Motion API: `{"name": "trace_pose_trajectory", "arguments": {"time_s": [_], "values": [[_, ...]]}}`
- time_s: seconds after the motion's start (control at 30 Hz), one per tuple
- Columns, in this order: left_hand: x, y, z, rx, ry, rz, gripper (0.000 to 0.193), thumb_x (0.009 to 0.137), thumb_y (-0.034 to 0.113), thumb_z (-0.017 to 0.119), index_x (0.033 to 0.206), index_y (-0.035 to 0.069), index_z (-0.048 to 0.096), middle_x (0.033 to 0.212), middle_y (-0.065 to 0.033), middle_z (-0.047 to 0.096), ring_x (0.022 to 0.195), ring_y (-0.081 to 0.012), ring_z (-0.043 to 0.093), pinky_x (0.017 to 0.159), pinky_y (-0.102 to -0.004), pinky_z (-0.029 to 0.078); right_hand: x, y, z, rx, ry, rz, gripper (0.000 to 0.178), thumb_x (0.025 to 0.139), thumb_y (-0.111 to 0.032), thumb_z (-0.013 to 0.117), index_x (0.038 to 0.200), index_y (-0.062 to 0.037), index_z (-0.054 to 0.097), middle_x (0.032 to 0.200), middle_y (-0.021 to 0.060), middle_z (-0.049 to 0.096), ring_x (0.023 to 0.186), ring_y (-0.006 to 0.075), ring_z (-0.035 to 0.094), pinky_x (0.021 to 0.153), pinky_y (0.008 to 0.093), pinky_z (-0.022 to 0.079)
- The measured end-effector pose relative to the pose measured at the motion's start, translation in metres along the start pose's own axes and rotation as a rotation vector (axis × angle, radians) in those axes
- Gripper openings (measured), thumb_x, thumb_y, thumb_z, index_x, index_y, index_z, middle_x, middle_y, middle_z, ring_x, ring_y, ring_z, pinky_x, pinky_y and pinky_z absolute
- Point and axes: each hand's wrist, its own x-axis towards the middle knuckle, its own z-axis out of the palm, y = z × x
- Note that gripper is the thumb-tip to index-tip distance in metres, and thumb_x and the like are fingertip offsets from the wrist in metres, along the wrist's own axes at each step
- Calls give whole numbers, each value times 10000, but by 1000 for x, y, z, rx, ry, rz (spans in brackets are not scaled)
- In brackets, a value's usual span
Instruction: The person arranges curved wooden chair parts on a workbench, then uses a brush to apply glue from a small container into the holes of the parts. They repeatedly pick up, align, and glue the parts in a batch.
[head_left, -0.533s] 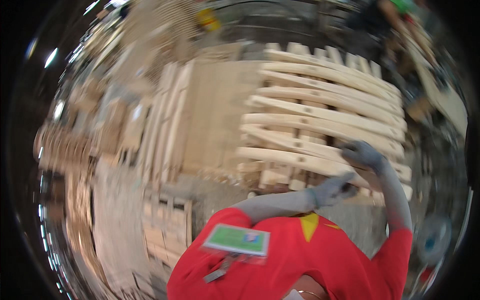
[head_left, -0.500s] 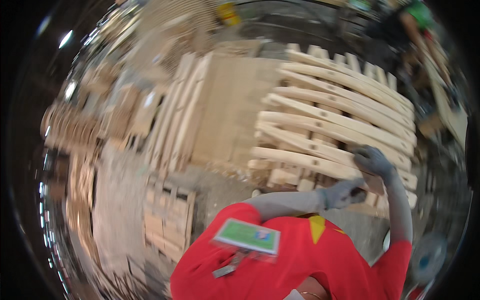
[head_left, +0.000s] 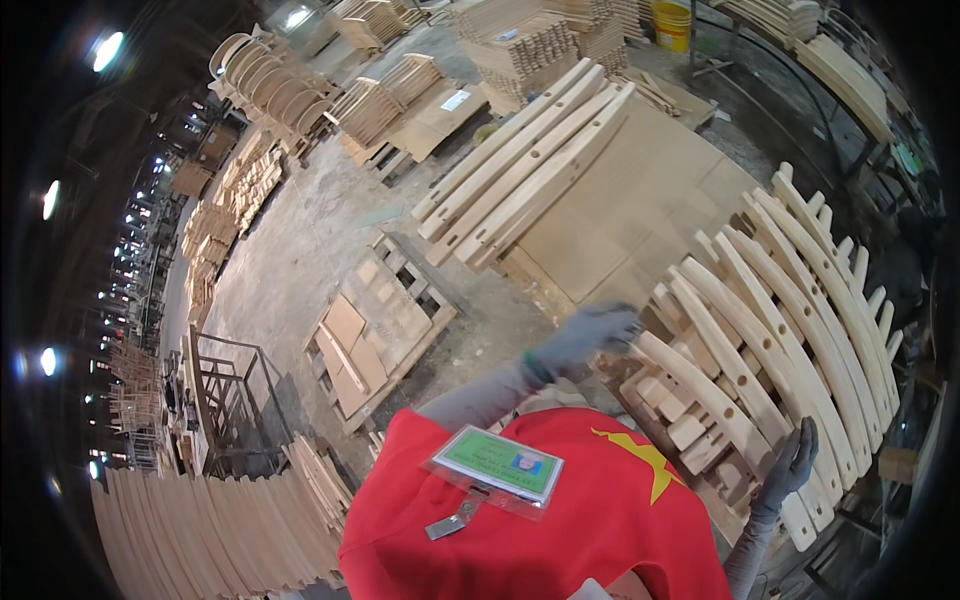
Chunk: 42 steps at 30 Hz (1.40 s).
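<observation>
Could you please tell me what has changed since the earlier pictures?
The view swung left. The left hand moved away from the right hand, to the left end of the nearest slat; the right is near its other end; any grip is unclear. The slat pile looks unchanged.

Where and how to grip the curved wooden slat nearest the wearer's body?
Likely both ends, from the wearer's side: the slat is long and bowed, its near edge exposed; the left hand and right hand are by opposite ends.
</observation>
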Motion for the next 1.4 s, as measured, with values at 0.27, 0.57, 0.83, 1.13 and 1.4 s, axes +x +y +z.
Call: {"name": "trace_pose_trajectory", "arguments": {"time_s": [0.27,0.57,0.83,1.13,1.4], "values": [[-81,117,-186,1241,795,169,845,710,359,739,1371,30,329,1346,-220,390,1259,-315,382,1020,-377,345,18,-202,121,501,-168,-78,260,861,49,492,1099,42,597,1178,167,564,1124,263,523,960,341,398],[-101,70,-317,401,840,61,958,712,334,740,1405,-23,183,1385,-231,327,1256,-302,390,1027,-362,346,-6,-365,327,1005,-882,556,714,842,-151,631,1417,-26,226,1349,215,369,1140,258,484,915,356,446],[-104,88,-318,126,568,-189,289,795,123,640,1016,-52,572,855,-79,587,876,-158,548,747,-291,446,-26,-418,389,855,-904,619,764,850,-231,620,1429,-6,176,1350,232,363,1194,276,451,902,347,452],[-100,93,-435,236,801,198,461,809,127,591,1211,-72,485,1025,-144,616,872,-195,603,739,-287,478,17,-394,376,811,-601,600,578,854,-158,606,1337,37,356,1265,176,471,1093,214,509,881,310,456],[50,155,-470,1381,546,19,368,814,354,590,949,15,637,929,-205,638,841,-330,626,728,-411,492,55,-462,375,772,-594,293,381,866,-31,556,1229,50,474,1134,124,558,1037,176,541,868,297,471]]}}
